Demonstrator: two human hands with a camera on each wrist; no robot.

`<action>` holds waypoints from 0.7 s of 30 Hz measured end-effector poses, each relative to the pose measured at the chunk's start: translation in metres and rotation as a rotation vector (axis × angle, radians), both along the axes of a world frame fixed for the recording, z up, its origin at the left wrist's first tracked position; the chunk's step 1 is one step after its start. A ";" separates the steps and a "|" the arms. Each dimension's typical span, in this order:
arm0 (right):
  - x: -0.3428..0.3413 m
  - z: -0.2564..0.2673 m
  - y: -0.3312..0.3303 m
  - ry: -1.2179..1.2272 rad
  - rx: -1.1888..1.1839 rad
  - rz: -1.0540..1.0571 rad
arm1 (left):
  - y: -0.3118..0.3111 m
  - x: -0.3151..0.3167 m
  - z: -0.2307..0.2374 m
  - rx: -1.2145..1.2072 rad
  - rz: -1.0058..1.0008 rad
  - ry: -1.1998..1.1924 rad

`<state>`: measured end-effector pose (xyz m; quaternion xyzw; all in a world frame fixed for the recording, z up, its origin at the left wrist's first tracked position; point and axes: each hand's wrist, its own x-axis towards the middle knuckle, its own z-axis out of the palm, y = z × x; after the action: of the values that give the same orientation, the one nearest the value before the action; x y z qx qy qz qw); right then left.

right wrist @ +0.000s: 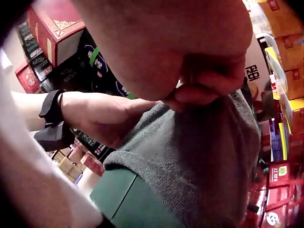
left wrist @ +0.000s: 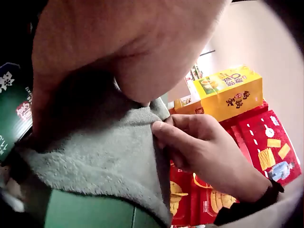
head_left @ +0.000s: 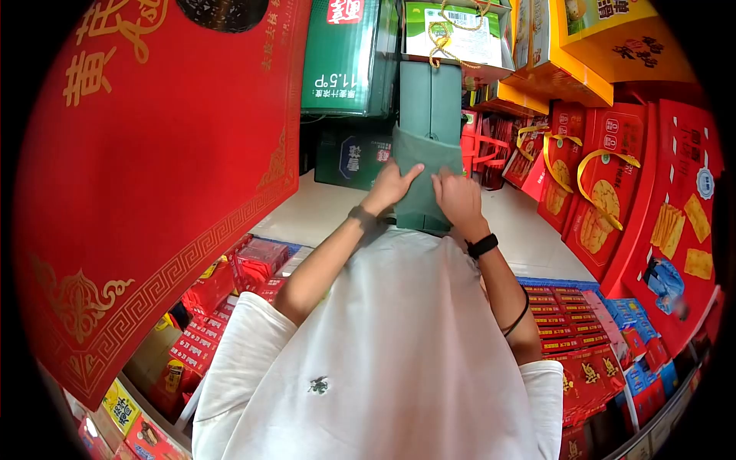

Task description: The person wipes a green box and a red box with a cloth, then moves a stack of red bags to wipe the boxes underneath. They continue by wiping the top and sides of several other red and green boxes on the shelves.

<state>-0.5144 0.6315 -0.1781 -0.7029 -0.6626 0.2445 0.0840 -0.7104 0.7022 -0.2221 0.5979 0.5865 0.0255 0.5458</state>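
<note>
A grey-green cloth (head_left: 420,192) with a towel-like nap lies across a long dark green box (head_left: 418,96) in front of the person's body. The left hand (head_left: 392,188) grips the cloth's left edge, thumb on top and the other fingers mostly hidden at the side. At the opposite edge, the right hand (head_left: 460,201) pinches the cloth between thumb and curled fingers, plainly seen in the left wrist view, where this hand (left wrist: 209,152) is at the cloth's side. Below the hem, the bare green box (right wrist: 116,192) shows its lengthwise seam in the right wrist view.
A big red carton (head_left: 192,115) fills the left side. Green drink cartons (head_left: 349,69) stand ahead, beside a green-and-white gift box (head_left: 460,34). Yellow boxes (head_left: 552,65) and red gift boxes (head_left: 606,184) with yellow handles line the right. Red packets (head_left: 567,322) sit low on both sides.
</note>
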 end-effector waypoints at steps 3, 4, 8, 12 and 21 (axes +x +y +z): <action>0.000 -0.002 0.015 0.017 0.038 -0.051 | 0.017 0.014 0.018 0.004 0.022 0.080; 0.000 -0.002 0.016 0.019 0.052 -0.058 | 0.011 0.011 0.012 0.066 0.013 0.053; 0.000 -0.013 -0.023 0.037 -0.002 0.056 | -0.018 -0.005 0.011 0.011 -0.003 -0.025; 0.000 -0.003 -0.052 0.100 -0.045 0.163 | -0.044 -0.022 0.028 -0.124 -0.068 -0.087; 0.008 -0.012 0.029 0.057 0.069 -0.009 | 0.017 0.014 0.007 0.047 -0.022 0.108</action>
<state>-0.5061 0.6608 -0.1896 -0.6953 -0.6649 0.2409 0.1281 -0.6965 0.7193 -0.2149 0.6173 0.6079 0.0011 0.4995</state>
